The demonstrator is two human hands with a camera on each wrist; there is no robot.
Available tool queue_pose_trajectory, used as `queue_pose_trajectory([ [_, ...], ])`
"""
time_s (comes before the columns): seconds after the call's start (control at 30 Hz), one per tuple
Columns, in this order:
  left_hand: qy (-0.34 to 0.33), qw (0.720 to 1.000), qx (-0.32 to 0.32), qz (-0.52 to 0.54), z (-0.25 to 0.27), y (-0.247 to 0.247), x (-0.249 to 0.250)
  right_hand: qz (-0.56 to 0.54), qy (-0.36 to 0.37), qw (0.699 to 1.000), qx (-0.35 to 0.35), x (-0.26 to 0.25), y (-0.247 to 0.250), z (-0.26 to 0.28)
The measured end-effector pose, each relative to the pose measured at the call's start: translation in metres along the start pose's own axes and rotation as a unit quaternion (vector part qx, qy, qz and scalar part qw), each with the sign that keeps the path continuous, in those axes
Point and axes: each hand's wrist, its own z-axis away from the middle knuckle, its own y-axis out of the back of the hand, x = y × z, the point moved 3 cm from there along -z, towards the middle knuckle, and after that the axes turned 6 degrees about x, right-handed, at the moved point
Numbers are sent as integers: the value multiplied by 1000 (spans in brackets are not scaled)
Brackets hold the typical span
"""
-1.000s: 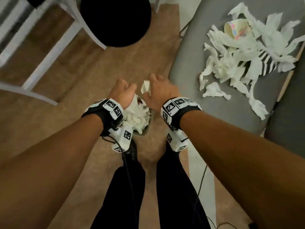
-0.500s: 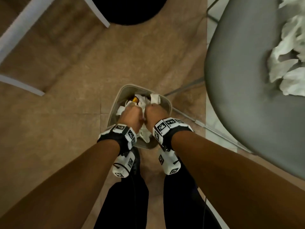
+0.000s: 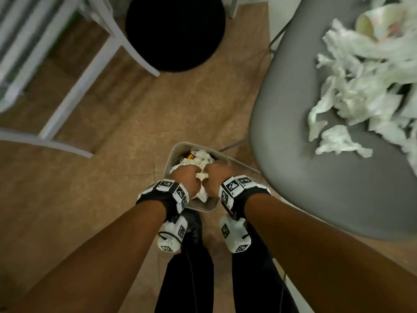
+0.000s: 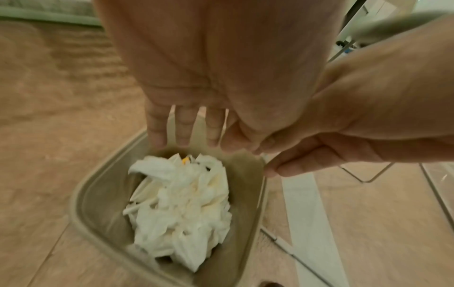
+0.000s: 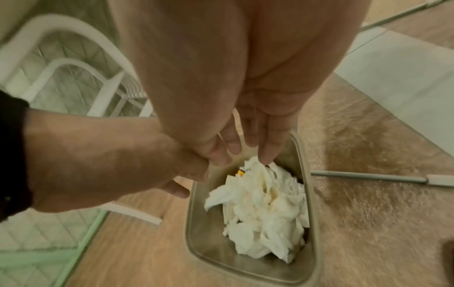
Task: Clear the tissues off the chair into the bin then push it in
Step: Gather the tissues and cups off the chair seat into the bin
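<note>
Head view, left to right: white frame [image 3: 67, 105] and black stool [image 3: 174, 30] stand clear; left hand [image 3: 187, 179] and right hand [image 3: 216, 177] hover together over the bin [image 3: 173, 154], fingers straight and loose, gripping nothing. Best let nothing cling, then return for the tissues [image 3: 361, 91] heaped on the chair [image 3: 316, 199], whose legs [image 3: 232, 145] crowd the bin.

brown wood-look floor [image 3: 74, 195] | centre: beige rectangular plastic bin [image 3: 173, 154] | right: grey chair seat [image 3: 293, 177] bearing torn white tissues [image 3: 334, 141]
</note>
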Motion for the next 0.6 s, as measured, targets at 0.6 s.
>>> queue_pose_trajectory([
  [0.6,-277,955,72,-83,12,114,317,-166,-89,949,253,182,272,132],
])
